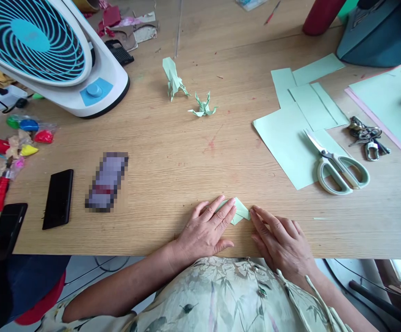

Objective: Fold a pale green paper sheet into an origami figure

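Observation:
A small folded piece of light green paper (241, 210) lies on the table near its front edge. My left hand (205, 230) rests on the paper's left part with fingers stretched flat, covering that side. At the paper's right corner, the fingertips of my right hand (281, 235) touch it; the thumb lies apart from them, and no grip shows. Farther back stand two folded green paper figures: a taller one (173, 79) and a small spiky one (203, 106).
Scissors (339, 168) lie partly on green paper sheets (283, 143) at right, beside keys (368, 133). A fan (107, 87) stands at left, with a black phone (58, 198) and a blurred-out phone (107, 182) in front. A red cylinder (323, 16) stands behind.

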{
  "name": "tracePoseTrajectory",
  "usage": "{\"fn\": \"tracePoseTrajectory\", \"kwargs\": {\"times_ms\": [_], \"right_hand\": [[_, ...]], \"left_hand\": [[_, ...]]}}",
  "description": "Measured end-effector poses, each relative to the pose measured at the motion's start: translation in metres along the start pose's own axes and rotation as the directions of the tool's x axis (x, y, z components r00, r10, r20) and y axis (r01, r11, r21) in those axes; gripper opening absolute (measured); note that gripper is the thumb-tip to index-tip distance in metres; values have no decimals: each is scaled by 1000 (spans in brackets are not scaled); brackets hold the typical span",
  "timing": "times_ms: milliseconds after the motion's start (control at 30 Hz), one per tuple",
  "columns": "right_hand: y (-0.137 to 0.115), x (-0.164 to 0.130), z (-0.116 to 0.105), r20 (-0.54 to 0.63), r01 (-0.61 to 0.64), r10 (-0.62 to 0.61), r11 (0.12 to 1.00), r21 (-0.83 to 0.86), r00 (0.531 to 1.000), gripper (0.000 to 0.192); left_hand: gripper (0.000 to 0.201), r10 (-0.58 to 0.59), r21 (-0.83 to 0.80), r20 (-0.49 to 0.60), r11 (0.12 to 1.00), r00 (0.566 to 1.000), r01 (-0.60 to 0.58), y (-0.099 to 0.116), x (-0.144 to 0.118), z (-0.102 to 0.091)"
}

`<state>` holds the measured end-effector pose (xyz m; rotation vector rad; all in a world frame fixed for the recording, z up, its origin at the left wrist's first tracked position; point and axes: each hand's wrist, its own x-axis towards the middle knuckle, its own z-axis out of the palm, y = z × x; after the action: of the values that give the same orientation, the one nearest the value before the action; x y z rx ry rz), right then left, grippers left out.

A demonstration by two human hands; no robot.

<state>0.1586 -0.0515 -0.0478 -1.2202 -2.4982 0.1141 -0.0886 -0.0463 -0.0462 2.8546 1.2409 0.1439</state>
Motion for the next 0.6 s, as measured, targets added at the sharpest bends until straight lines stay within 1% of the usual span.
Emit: {"fn": "tracePoseTrajectory", "kwargs": {"times_ms": [100,267,333,433,500,600], "right_hand": [[-1,0,-2,11,12,-12,999,-30,1000,64],[-2,2,-4,57,28,-24,996,-86,998,57],[-2,1,-4,62,48,-42,994,-102,997,54],[1,-2,-6,74,66,-59,993,-96,996,48],[4,-6,-7,78,72,-66,995,-71,995,45],[8,-10,-8,46,43,-43,999,-3,998,50]], "left_hand": [[79,5,43,-4,999,1000,-4,2,1,-2],[80,-3,94,36,996,999,0,5,1,-4],[81,-11,97,43,995,999,7,6,1,-4],[79,-12,63,22,998,1000,11,5,1,-6],[70,-21,7,-8,1000,1000,21,4,5,-9],[43,-95,-86,-51,992,994,91,5,16,-14]]}}
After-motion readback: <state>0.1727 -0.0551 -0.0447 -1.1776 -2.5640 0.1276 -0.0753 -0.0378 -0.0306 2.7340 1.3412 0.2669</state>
